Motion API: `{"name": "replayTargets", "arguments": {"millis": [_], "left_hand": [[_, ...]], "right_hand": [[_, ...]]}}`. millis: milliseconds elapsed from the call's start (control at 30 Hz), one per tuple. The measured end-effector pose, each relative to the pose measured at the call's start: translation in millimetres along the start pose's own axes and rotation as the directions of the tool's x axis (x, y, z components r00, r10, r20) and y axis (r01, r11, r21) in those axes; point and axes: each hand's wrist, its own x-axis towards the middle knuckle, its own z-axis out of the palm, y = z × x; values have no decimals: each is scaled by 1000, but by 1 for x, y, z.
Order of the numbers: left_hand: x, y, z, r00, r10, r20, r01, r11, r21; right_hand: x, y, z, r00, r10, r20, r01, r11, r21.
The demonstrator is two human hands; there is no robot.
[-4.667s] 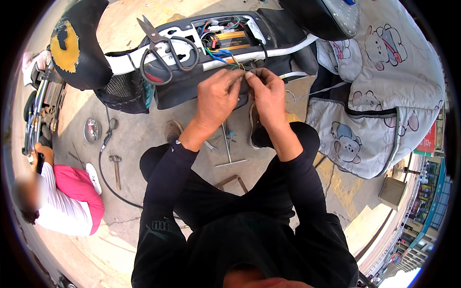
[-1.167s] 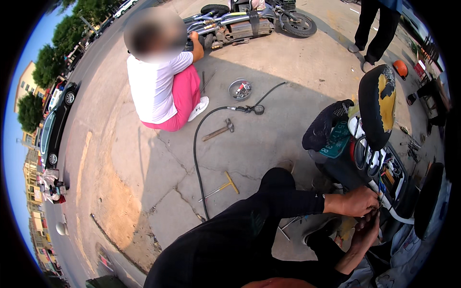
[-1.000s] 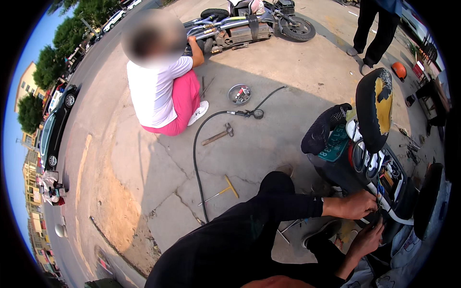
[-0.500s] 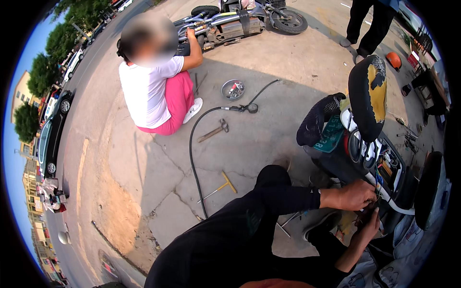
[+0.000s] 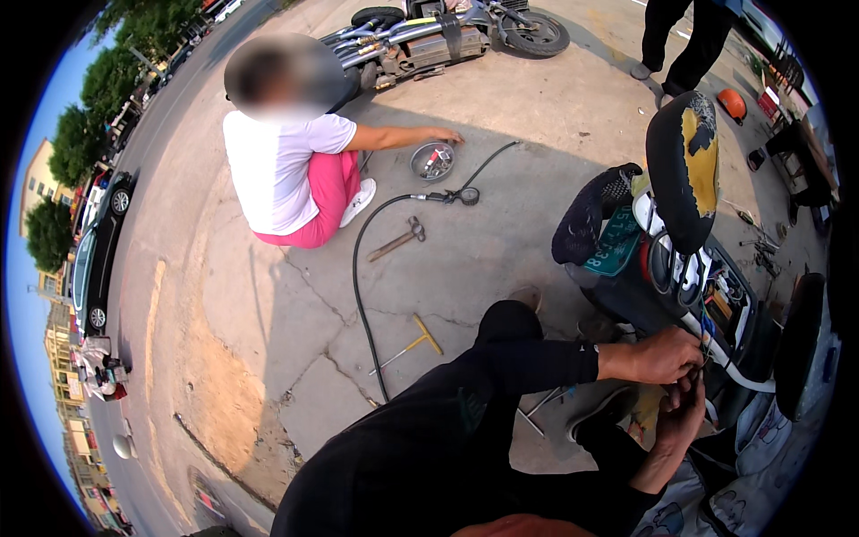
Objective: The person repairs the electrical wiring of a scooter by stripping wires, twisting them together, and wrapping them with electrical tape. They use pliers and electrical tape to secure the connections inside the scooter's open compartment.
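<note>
My left hand (image 5: 659,356) pinches thin wires (image 5: 705,341) at the side of an opened scooter body (image 5: 641,311), lower right of the view. My right hand (image 5: 684,410) is curled just below, its fingertips close to the left fingers; what they hold is too small and shaded to make out. Scissors (image 5: 682,285) rest on the white frame beside the open compartment (image 5: 728,301), which is full of wiring. A torn black seat (image 5: 678,174) with yellow foam stands above them, next to a dark mesh pouch (image 5: 582,224).
A hammer (image 5: 395,242), hose with gauge (image 5: 361,304), yellow T-handle tool (image 5: 415,345) and metal bowl (image 5: 432,163) lie on the pavement. A squatting person (image 5: 273,183) is beside an overturned scooter (image 5: 420,55). Another person's legs (image 5: 677,49) stand behind, near an orange helmet (image 5: 730,105).
The squatting person's arm has left the overturned scooter and now reaches out past the bowl. My hands stay together at the wires, shifting slightly. Since the oldest frame, my view has swung leftward.
</note>
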Motion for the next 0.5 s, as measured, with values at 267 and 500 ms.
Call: {"name": "replayTargets", "arguments": {"millis": [267,500], "left_hand": [[1,-2,3,999,33,-12,-33,999,14],[0,-1,1,1000,21,20,-22,999,36]], "right_hand": [[-8,-6,0,653,-651,388,297,-252,-921],[4,6,-9,850,-510,135,445,556,-702]]}}
